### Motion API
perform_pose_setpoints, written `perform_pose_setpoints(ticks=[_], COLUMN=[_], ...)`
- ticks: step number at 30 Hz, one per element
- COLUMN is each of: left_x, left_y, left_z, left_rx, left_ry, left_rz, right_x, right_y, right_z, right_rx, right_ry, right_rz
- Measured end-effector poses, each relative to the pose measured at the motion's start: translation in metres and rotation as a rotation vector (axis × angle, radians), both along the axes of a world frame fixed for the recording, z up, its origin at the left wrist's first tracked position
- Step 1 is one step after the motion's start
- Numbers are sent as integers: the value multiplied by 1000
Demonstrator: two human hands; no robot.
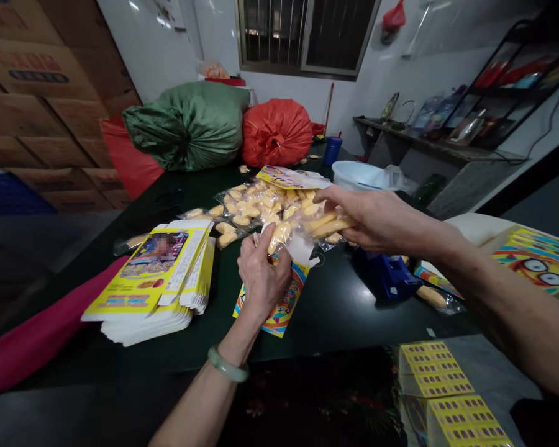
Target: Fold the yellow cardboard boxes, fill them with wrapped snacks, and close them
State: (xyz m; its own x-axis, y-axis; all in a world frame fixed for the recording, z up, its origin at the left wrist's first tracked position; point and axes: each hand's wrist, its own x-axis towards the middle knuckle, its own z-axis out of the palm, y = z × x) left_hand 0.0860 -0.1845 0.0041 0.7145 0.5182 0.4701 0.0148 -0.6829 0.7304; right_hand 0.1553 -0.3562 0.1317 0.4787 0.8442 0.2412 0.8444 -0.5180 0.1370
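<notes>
Crinkled clear plastic bag [242, 202] of yellow puffed snack sticks [328, 226] — your left hand [263, 273] and right hand [377, 217] grip it, fingers clamped; flattened yellow card packets [153, 279] lie stacked beside.

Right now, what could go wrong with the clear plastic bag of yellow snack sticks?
The right hand squeezes yellow snack sticks through the clear plastic bag, so they could snap. If the left hand slips, pieces could scatter across the dark table, where a loose piece already lies.
</notes>
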Motion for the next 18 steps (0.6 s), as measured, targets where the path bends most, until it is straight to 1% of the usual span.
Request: perform_pose_setpoints(ticks=[2, 5, 7, 9, 11, 12, 14, 16, 18], left_x=[1, 4, 5, 6, 5, 5, 3, 0, -2], left_y=[-1, 0, 3, 7, 12, 14, 17, 18, 20], left_z=[2, 5, 5, 5, 3, 2, 1, 1, 2], left_rx=[31, 133, 172, 150, 97, 77, 61, 66, 67], left_ry=[-50, -101, -94, -82, -90, -101, -123, -131, -116], left_rz=[47, 102, 110, 109, 111, 113, 111, 114, 123], right_x=[-8, -16, -14, -3, 15, 25, 44, 56, 61], right_y=[4, 8, 5, -1, -7, -9, -8, -1, 8], right_z=[1, 6, 9, 8, -4, -13, -38, -61, -75], right_rx=[14, -32, -96, -157, -169, -150, -86, -10, 78], right_ry=[-73, -169, -125, -5, 154, 250, 470, 657, 706], right_rz=[10, 16, -25, -111, -161, -143, -46, 31, 67])
